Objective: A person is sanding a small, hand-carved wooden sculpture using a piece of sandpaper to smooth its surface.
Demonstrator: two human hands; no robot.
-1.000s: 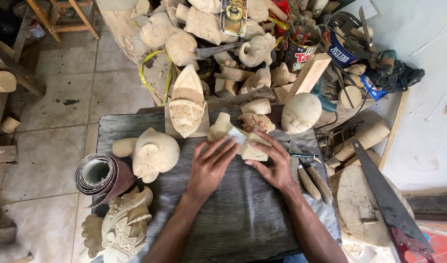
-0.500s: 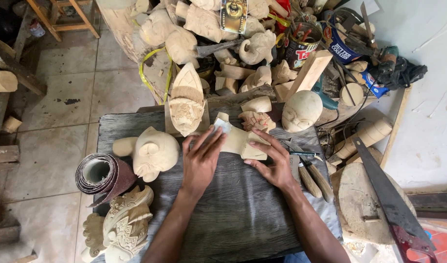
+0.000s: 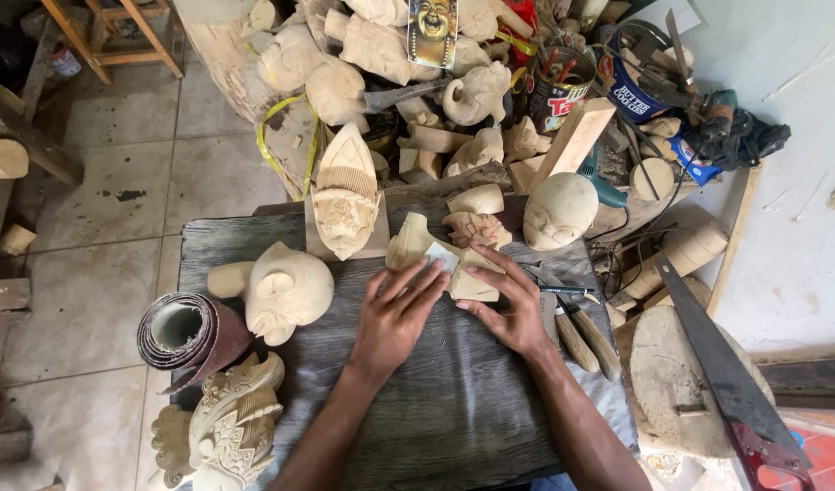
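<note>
Grey, rough-grained boards made up the table (image 3: 254,245), with pale floor tiles to the left and a heap of carvings beyond. Nearest the camera, both forearms reached up onto the table. The left hand (image 3: 395,314) lay flat with fingers spread, its fingertips pressing a small pale scrap, probably sandpaper (image 3: 443,257), onto the wooden carving (image 3: 435,264). The right hand (image 3: 508,305) was also open, fingers splayed over the carving's right end, holding it down rather than pinching it.

The carving lay at the table's middle, just ahead of both hands: unpainted light wood, flat and irregular, with a rounded lobe at the left and a tapered right edge. Held only by flat pressure, it looked liable to skid on the boards and knock into the chisels (image 3: 576,332) just beside the right hand, and its thin edges could chip.

Farther out stood a crested mask (image 3: 345,195), a round wooden head (image 3: 558,211) and, left, a sandpaper roll (image 3: 185,329); a handsaw (image 3: 722,373) lay to the right.
</note>
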